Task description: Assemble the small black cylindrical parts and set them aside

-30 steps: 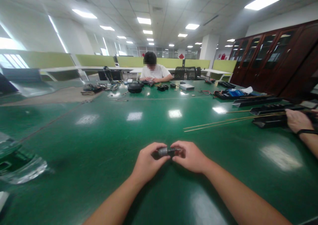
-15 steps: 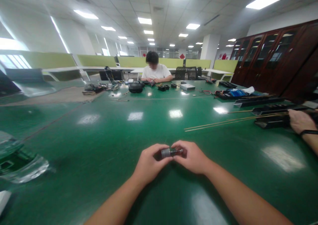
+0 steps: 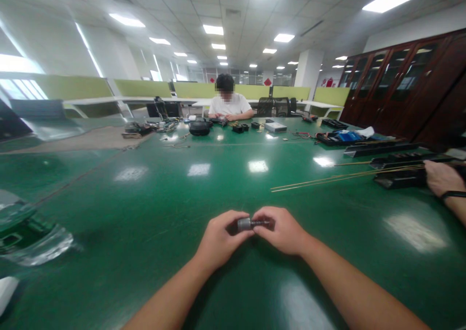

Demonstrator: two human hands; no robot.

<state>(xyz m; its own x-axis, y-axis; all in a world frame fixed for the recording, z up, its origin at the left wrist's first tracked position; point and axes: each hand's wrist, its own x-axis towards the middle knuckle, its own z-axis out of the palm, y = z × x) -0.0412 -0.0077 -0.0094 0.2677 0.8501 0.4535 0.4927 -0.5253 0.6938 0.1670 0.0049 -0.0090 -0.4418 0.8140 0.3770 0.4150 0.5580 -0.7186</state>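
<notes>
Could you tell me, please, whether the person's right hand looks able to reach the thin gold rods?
Probably yes, if it lets go of the small cylindrical part: the right hand is near the tips of the thin gold rods, and only green tabletop shows between.

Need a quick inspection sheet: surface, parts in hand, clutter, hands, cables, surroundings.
Surface: green tabletop, glossy, reflecting ceiling lights.
Parts in hand: grey cylindrical part, with a thin dark shaft on its right side.
Clutter: clear container at the left edge; black case and white box farther back; brass-coloured rods and black channel pieces at right.
Hands: left hand holds the grey cylindrical part; right hand curls around the dark shaft, contact unclear.
Cables: pale cable near the black case; ends unclear.
Surroundings: seated person opposite; co-worker's hand at the black channel pieces; dark wood cabinets behind.
</notes>
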